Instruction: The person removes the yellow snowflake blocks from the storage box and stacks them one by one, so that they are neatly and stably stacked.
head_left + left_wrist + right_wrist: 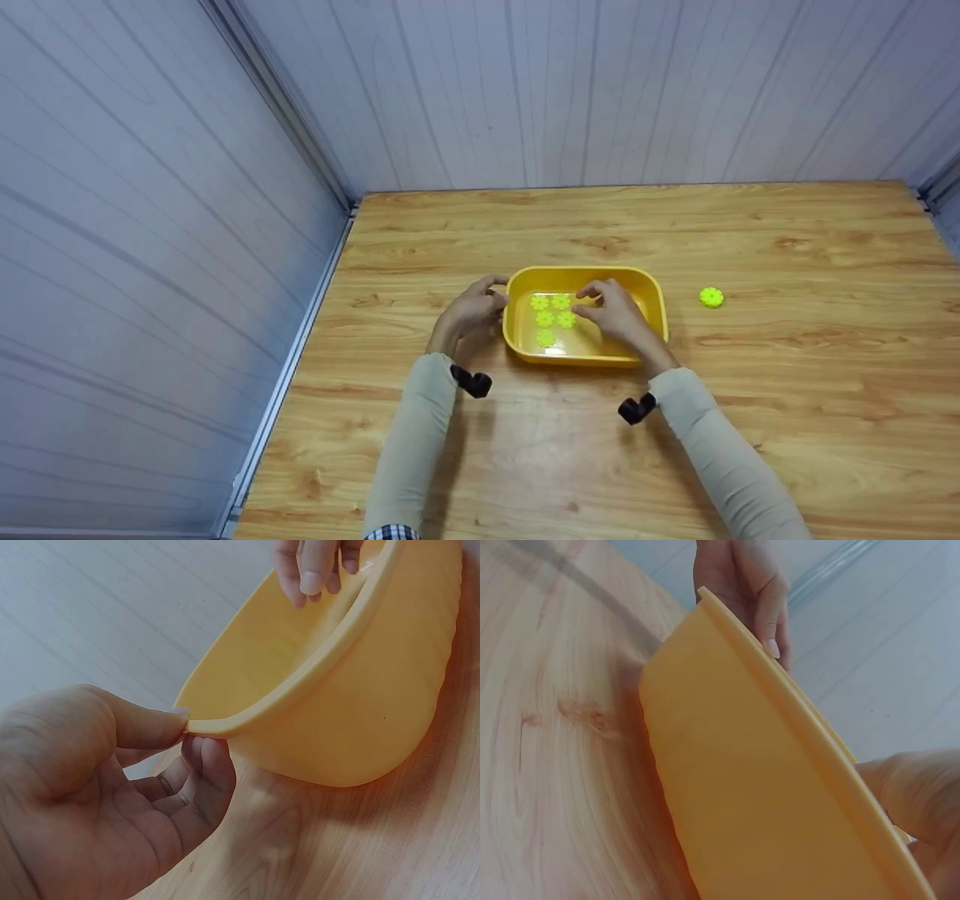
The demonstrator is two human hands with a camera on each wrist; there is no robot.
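A yellow tub [651,296] sat at the centre of the frame on the wooden bench [787,420], holding five green gear discs [551,317]; the left hand [471,311] had its grip pinched on the tub's left rim, thumb above and fingers [208,765] beneath. The right hand [616,311] reached inside the tub with its grip loosely curled just beside the discs, though whether it touched or held one could not be told; a sixth green disc [711,298] lay alone on the bench, right of the tub.

We cannot see the right hand [616,315] fingertips where they dip among the green discs [551,318] inside the yellow tub [657,296]. In the right wrist view its grip is cut off by the edge, and the tub wall hides the discs.
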